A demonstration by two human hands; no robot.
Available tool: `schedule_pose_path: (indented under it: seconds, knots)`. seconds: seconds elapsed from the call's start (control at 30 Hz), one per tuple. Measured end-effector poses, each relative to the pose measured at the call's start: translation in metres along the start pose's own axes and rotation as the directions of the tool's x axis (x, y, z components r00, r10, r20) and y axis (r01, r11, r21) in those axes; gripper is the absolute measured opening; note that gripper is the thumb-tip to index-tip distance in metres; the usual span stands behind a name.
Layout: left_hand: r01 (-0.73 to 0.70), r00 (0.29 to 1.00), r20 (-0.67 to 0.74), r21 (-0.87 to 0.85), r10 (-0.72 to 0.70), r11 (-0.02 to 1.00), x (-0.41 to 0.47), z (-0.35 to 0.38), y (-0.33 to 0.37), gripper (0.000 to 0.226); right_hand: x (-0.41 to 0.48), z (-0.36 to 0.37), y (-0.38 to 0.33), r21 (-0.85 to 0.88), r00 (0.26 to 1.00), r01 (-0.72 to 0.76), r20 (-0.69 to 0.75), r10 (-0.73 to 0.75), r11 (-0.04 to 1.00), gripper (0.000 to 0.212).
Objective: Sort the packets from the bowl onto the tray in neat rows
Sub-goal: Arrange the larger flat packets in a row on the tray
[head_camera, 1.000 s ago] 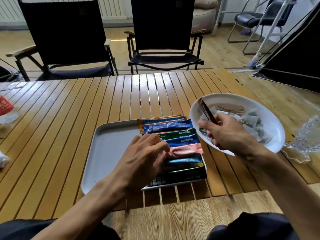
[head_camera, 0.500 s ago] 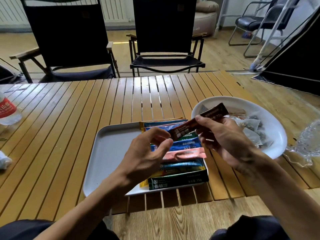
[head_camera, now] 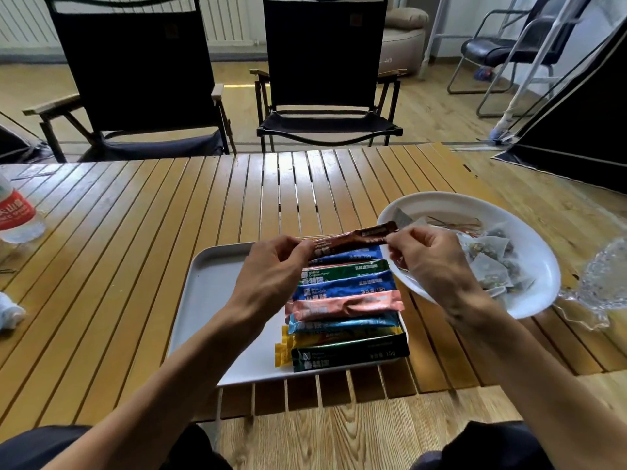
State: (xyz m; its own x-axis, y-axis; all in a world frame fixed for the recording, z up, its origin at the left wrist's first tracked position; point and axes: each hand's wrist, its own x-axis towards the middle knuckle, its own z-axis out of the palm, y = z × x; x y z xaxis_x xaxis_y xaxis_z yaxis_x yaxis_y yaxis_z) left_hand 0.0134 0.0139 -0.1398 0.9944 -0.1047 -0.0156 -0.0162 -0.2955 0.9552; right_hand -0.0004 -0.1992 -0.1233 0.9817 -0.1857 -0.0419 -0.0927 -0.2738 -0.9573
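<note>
Packets: split between tray (head_camera: 217, 300) and bowl (head_camera: 539, 262); judged roughly midway, with one stick in the air.
Counter (head_camera: 135, 249): slatted wood, carrying the tray at the near edge and the bowl just beside it, toward the right edge.
Tray: right half taken by one row; left half bare white, leaving room for a second row.
Bowl: heaped with pale mesh tea bags (head_camera: 488, 266), yet to be sorted.
Row (head_camera: 342, 300): several coloured sticks laid crosswise and overlapping, running from the near rim toward the far rim; ends not quite flush.
Left hand (head_camera: 271, 273): over the tray, fingers (head_camera: 298, 244) pinching the left end of the brown packet (head_camera: 353, 237).
Right hand (head_camera: 431, 262): over the bowl's left rim, fingers (head_camera: 400, 237) pinching the right end.
Brown packet: held nearly level above the row's far end; probably next in line there.
</note>
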Motion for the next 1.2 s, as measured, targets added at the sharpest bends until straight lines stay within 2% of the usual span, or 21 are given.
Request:
schedule_pose_path:
  seconds: [0.13, 0.23, 0.3, 0.43, 0.53, 0.67, 0.77, 0.87, 0.93, 0.97, 1.1, 1.2]
  knots:
    - [0.01, 0.996, -0.084, 0.119, 0.0, 0.993, 0.001, 0.001, -0.015, 0.024, 0.0, -0.001, 0.005, -0.403, 0.994, 0.106, 0.033, -0.102, 0.909, 0.035]
    - [-0.047, 0.993, -0.093, 0.305, 0.079, 0.951, 0.001, 0.0, -0.021, 0.028, -0.001, -0.003, 0.009, -0.579, 0.992, 0.129, 0.072, -0.107, 0.805, 0.036]
    - [-0.094, 0.986, -0.087, 0.427, 0.144, 0.899, 0.0, 0.002, -0.023, 0.033, -0.001, -0.003, 0.012, -0.632, 0.993, 0.118, 0.081, -0.086, 0.766, 0.034]
    - [-0.145, 0.96, -0.115, 0.573, 0.254, 0.807, -0.001, 0.004, -0.026, 0.033, 0.0, -0.001, 0.012, -0.679, 0.993, 0.111, 0.098, -0.06, 0.726, 0.03]
    - [-0.194, 0.945, -0.088, 0.627, 0.316, 0.755, 0.0, 0.004, -0.026, 0.031, 0.001, -0.001, 0.012, -0.655, 0.995, 0.104, 0.077, -0.07, 0.749, 0.03]
    - [-0.22, 0.935, -0.098, 0.595, 0.341, 0.773, 0.016, -0.01, -0.02, 0.019, -0.003, -0.002, 0.009, -0.581, 0.984, 0.162, 0.034, -0.175, 0.797, 0.031]
    - [-0.171, 0.936, -0.098, 0.713, 0.338, 0.68, 0.047, -0.025, -0.024, 0.013, -0.009, 0.002, 0.006, -0.544, 0.957, 0.269, 0.058, -0.284, 0.795, 0.028]
    - [-0.126, 0.965, -0.015, 0.851, 0.264, 0.51, 0.069, -0.029, -0.033, 0.018, -0.019, 0.015, 0.002, -0.52, 0.922, 0.38, 0.146, -0.358, 0.765, 0.022]
    - [-0.155, 0.969, 0.064, 0.911, 0.24, 0.382, 0.078, -0.03, -0.037, 0.019, -0.026, 0.023, -0.001, -0.52, 0.898, 0.439, 0.236, -0.371, 0.732, 0.019]
    - [-0.172, 0.969, 0.094, 0.92, 0.226, 0.353, 0.081, -0.032, -0.038, 0.018, -0.029, 0.028, -0.002, -0.517, 0.885, 0.465, 0.283, -0.369, 0.719, 0.018]
    - [-0.226, 0.97, 0.168, 0.89, 0.175, 0.396, 0.088, -0.043, -0.045, 0.013, -0.043, 0.044, -0.007, -0.505, 0.83, 0.546, 0.436, -0.348, 0.669, 0.018]
    - [-0.237, 0.964, 0.166, 0.894, 0.21, 0.38, 0.083, -0.05, -0.053, 0.018, -0.056, 0.059, -0.01, -0.536, 0.795, 0.592, 0.511, -0.326, 0.602, 0.025]
